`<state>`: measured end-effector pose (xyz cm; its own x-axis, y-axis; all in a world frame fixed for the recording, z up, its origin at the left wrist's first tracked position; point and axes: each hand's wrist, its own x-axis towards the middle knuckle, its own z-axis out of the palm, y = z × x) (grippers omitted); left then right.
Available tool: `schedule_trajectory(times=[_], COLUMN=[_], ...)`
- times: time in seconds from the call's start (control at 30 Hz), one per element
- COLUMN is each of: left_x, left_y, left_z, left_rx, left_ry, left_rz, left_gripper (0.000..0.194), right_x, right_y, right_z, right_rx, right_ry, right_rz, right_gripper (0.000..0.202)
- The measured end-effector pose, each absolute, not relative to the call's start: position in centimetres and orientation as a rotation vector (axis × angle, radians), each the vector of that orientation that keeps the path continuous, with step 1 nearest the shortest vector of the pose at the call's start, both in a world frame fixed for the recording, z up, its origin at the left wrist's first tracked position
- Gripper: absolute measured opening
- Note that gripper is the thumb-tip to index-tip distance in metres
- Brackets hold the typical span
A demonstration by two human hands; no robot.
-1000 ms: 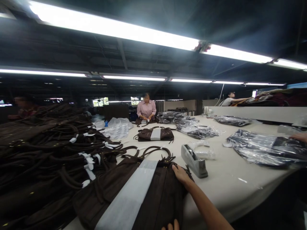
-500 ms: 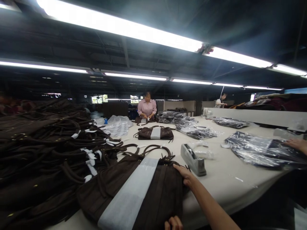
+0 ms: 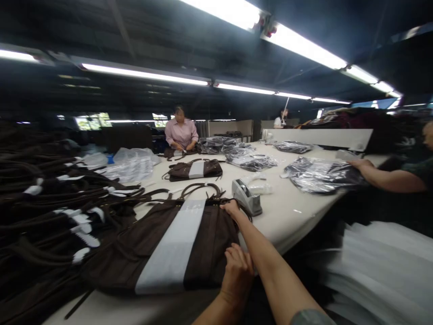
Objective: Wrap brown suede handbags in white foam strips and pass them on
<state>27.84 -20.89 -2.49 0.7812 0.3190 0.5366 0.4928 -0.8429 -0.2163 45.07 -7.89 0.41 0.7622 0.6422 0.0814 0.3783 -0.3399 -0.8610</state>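
Observation:
A dark brown handbag (image 3: 214, 239) lies flat on the pale table (image 3: 280, 225), with a wide white wrap band (image 3: 174, 241) around its middle and its handles pointing away from me. My right hand (image 3: 232, 210) pinches the bag's far right corner, thumb and fingers closed on the edge. Closer to me, my left hand (image 3: 238, 268) curls its fingers over the right side of the same bag. Just beyond my right hand stands a grey tape dispenser (image 3: 246, 197).
Dark bags with white-wrapped handles (image 3: 50, 216) pile up on the left. Farther back lie another banded bag (image 3: 196, 169), clear plastic (image 3: 131, 163) and plastic-wrapped bags (image 3: 318, 174). A co-worker's hand (image 3: 360, 163) touches one. White sheets (image 3: 382, 266) are stacked at lower right.
The view has turned right and tipped down, bringing the white sheets and the right-hand co-worker's arm into sight. My left hand shows more fully at the bag's side; my right keeps its corner.

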Motion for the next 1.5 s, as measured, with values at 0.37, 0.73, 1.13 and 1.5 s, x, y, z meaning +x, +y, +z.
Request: schedule_trajectory(times=[0.37,0.73,1.13,1.5], left_x=[25.5,25.7,25.2,24.9], left_y=[-19.6,-14.8,-16.3,-15.9], left_z=[-0.6,3.2,2.1,1.4], left_rx=[-2.896,-3.316,-3.311,-3.367], left_ry=[-0.311,-0.250,-0.255,-0.242], left_rz=[-0.408,-0.152,0.081,-0.036], left_gripper=[0.033,0.065,0.065,0.066], right_x=[46.8,46.9,47.3,43.0], right_y=[-7.7,-9.1,-12.3,-13.1], right_z=[-1.7,-2.1,0.8,2.4], right_rx=[-1.920,-2.130,-2.369,-1.977], right_ry=[-0.852,-0.853,-0.897,-1.569], right_rz=[0.279,0.164,0.207,-0.124], right_gripper=[0.021,0.036,0.054,0.059])
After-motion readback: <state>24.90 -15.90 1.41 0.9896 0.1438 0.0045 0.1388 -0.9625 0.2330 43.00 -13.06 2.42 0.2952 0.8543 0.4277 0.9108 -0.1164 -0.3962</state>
